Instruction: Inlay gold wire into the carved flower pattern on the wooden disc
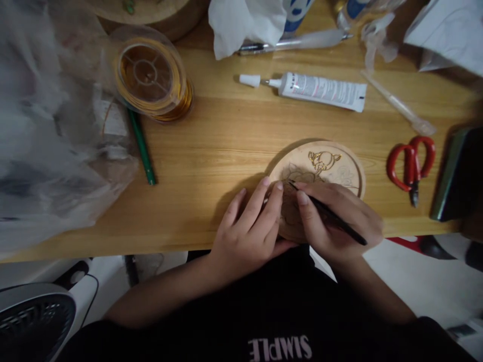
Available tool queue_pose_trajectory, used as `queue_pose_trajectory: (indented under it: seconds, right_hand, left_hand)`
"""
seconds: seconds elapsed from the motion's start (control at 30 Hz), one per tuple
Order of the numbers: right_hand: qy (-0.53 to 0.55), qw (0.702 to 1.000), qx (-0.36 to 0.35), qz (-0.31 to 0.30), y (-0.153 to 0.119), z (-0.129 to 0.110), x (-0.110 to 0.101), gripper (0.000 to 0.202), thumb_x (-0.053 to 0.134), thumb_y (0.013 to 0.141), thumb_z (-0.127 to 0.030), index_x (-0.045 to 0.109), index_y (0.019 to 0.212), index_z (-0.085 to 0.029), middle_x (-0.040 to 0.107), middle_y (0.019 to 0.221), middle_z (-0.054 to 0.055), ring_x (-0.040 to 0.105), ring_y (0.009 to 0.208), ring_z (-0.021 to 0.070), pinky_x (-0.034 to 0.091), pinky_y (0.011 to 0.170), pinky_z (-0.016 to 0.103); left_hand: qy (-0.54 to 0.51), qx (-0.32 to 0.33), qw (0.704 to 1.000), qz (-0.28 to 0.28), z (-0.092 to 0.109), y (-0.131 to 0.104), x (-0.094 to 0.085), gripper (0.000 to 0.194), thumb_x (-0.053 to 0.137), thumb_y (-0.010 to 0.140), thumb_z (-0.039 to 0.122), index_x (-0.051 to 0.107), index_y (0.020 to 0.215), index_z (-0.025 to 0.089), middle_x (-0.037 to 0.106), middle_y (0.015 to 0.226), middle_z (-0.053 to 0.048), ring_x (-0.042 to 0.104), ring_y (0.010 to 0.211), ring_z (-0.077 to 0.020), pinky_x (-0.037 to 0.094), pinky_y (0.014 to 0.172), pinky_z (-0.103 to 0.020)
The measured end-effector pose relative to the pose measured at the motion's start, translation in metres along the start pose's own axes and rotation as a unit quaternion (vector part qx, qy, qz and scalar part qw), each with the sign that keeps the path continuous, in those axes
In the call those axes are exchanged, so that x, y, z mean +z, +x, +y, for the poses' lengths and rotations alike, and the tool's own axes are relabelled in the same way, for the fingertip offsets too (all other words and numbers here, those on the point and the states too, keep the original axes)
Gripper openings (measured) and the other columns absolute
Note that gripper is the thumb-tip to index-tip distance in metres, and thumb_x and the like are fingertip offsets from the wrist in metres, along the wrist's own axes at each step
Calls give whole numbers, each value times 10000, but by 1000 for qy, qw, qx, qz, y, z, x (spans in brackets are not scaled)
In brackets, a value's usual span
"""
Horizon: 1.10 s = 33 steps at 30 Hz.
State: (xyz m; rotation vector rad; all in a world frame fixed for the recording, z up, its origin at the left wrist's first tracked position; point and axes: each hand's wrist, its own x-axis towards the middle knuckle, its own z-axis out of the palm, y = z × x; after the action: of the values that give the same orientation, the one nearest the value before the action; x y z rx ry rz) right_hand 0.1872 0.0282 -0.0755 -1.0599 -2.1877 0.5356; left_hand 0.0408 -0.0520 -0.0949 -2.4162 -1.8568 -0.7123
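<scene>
A round wooden plate with a raised rim lies near the table's front edge, pencil lines drawn on its face. Gold wire follows part of the drawing at the top. My left hand holds the plate's left side, fingers spread over the rim and thumb along the near edge. In my right hand are slim black tweezers, pinched between thumb and fingers. Their pointed tip is at the drawing, close to my left fingertips. Both hands hide the lower part of the plate; whether the tip grips anything is too small to tell.
A spool of gold wire stands at the upper left, beside a green pencil and plastic bags. Beyond the plate lies a glue tube. Red-handled scissors, a plastic dropper and a dark phone-like object lie to the right.
</scene>
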Motion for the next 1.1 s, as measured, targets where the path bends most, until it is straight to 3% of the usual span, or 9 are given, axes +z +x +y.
queue_pose_trajectory:
  seconds: [0.3,0.5,0.73,1.1]
  right_hand:
    - [-37,999,23,24,1,-14,4,216,713,806,-87,684,987,-201,766,854,18,732,735,169,617,685,284]
    - [-105,993,31,-46,6,-23,1,145,685,850,-124,679,982,-186,769,873,35,743,774,174,616,728,270]
    - [-110,991,-46,-63,3,-12,-3,183,673,857,-117,664,1023,-192,769,942,49,736,794,172,609,723,268]
    - [-72,994,-62,-57,0,-5,-8,285,682,847,-87,627,1111,-179,760,925,63,730,796,172,606,723,282]
  left_hand:
    - [0,-2,1000,-2,-1,0,-1,577,383,1034,476,613,1260,-2,653,1319,-104,619,1225,-281,456,973,-407]
    - [-3,-3,1000,-3,-1,1,-1,548,371,1036,445,606,1271,9,664,1307,-97,616,1229,-269,457,959,-400]
    - [1,-4,1000,-3,-1,1,-1,536,407,1015,433,607,1277,10,659,1317,-93,617,1228,-272,459,962,-402]
    - [-8,1,1000,3,-1,2,-2,545,422,1018,469,646,1209,10,686,1271,-120,621,1215,-293,446,952,-397]
